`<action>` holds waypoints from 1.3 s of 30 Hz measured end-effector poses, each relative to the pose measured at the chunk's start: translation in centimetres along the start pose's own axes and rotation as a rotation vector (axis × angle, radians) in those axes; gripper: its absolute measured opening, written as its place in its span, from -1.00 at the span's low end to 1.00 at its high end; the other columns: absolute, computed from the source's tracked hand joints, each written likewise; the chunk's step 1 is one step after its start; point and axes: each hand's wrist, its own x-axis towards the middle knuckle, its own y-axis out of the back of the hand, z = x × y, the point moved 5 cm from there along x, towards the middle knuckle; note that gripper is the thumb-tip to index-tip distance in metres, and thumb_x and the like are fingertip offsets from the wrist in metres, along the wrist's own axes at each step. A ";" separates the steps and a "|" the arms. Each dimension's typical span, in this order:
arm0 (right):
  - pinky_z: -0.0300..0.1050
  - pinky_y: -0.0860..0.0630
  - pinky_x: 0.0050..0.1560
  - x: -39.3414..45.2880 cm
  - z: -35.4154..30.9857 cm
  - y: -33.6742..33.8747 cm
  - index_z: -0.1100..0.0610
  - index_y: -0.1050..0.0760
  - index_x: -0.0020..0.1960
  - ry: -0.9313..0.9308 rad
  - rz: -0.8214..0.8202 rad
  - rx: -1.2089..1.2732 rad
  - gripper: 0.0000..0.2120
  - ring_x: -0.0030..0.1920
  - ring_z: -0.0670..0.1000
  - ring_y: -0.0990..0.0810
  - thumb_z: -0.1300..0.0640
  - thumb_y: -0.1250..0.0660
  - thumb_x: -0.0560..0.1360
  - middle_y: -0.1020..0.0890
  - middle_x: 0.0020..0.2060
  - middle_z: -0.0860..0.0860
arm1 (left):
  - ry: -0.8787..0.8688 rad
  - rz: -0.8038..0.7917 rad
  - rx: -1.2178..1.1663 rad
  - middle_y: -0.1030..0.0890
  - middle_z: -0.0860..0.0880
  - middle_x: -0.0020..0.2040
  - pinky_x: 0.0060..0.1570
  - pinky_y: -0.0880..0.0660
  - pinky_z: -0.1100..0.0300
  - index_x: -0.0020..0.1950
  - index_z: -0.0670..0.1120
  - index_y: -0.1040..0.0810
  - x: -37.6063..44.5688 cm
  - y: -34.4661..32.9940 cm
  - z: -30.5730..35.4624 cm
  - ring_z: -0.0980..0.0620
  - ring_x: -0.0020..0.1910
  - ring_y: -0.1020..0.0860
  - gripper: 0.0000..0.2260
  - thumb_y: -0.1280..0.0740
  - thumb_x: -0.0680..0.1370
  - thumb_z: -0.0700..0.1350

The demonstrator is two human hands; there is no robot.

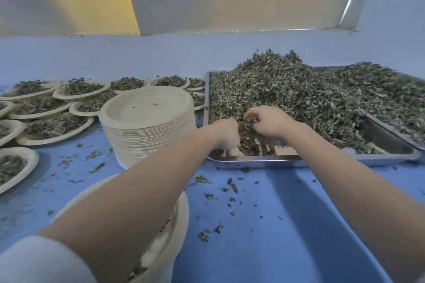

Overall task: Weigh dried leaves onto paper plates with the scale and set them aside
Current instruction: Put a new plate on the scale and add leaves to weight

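Observation:
A large heap of dried leaves fills a steel tray on the blue table. Both hands reach into the tray's near edge. My left hand and my right hand are cupped together around a clump of leaves between them. A paper plate with some leaves lies under my left forearm, mostly hidden; the scale is not visible. A tall stack of empty paper plates stands left of the tray.
Several filled paper plates cover the table's left side up to the blue wall. Loose leaf scraps are scattered on the blue tabletop in front of the tray. A second steel tray overlaps the first at the right.

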 end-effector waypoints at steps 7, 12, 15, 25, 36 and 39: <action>-0.30 -0.42 0.05 -0.3 -0.5 -1.4 -0.08 -0.42 0.36 0.121 -0.168 -0.085 -0.47 0.14 0.00 -0.52 0.31 -0.16 0.47 -0.55 0.26 0.00 | 0.055 0.026 -0.042 -0.53 -0.21 0.05 -0.30 -0.40 0.21 0.29 -0.33 -0.37 0.9 -0.6 0.0 -0.10 -0.03 -0.48 -0.70 -0.13 0.56 -0.34; -0.47 -0.30 -0.51 -2.9 -0.4 0.9 -0.14 -0.41 0.36 0.187 -0.161 0.180 -0.50 -0.49 -0.33 -0.48 0.13 -0.35 0.44 -0.54 -0.35 -0.29 | 0.063 0.032 -0.128 -0.48 -0.22 0.24 -0.10 -0.48 0.14 0.44 -0.24 -0.23 1.0 -0.5 -0.3 -0.12 0.05 -0.51 -0.55 -0.10 0.54 -0.35; -0.25 -0.43 -0.35 -3.8 -0.7 -0.3 -0.13 -0.30 0.42 0.089 -0.330 -0.042 -0.35 -0.31 -0.05 -0.61 -0.13 -0.39 0.37 -0.58 -0.19 -0.14 | 0.060 -0.033 -0.145 -0.49 -0.23 0.27 0.07 -0.50 0.08 0.38 -0.29 -0.33 0.6 -0.7 0.0 -0.15 0.15 -0.51 -0.58 -0.14 0.51 -0.38; -0.29 -0.60 -0.29 -4.6 -2.3 0.9 0.13 -0.61 -0.07 0.002 -0.016 0.399 -0.87 -0.44 -0.13 -0.63 0.22 -0.48 0.39 -0.68 -0.24 0.04 | 0.043 0.081 -0.373 -0.51 -0.21 0.11 -0.32 -0.41 0.18 0.41 -0.23 -0.29 -2.3 0.3 1.1 -0.07 -0.13 -0.49 -0.52 -0.23 0.48 -0.38; -0.22 -0.63 -0.21 -10.9 -9.9 6.7 0.04 -0.64 -0.03 0.155 0.208 0.599 -0.76 -0.30 -0.09 -0.68 0.23 -0.49 0.33 -0.70 -0.22 -0.02 | -0.094 0.256 -0.747 -0.57 -0.22 0.03 0.10 -0.55 -0.04 0.30 -0.26 -0.42 -12.3 5.1 -0.7 -0.18 0.07 -0.59 -0.61 -0.23 0.49 -0.47; -0.27 -0.60 -0.16 -12.3 -14.4 6.3 0.05 -0.66 -0.05 0.261 0.182 0.560 -0.80 -0.25 -0.17 -0.65 0.18 -0.48 0.33 -0.70 -0.17 -0.01 | -0.077 0.317 -0.787 -0.60 -0.18 -0.19 0.00 -0.59 0.05 -0.09 -0.24 -0.53 -16.2 5.3 -3.4 -0.10 -0.13 -0.61 -0.76 -0.18 0.45 -0.50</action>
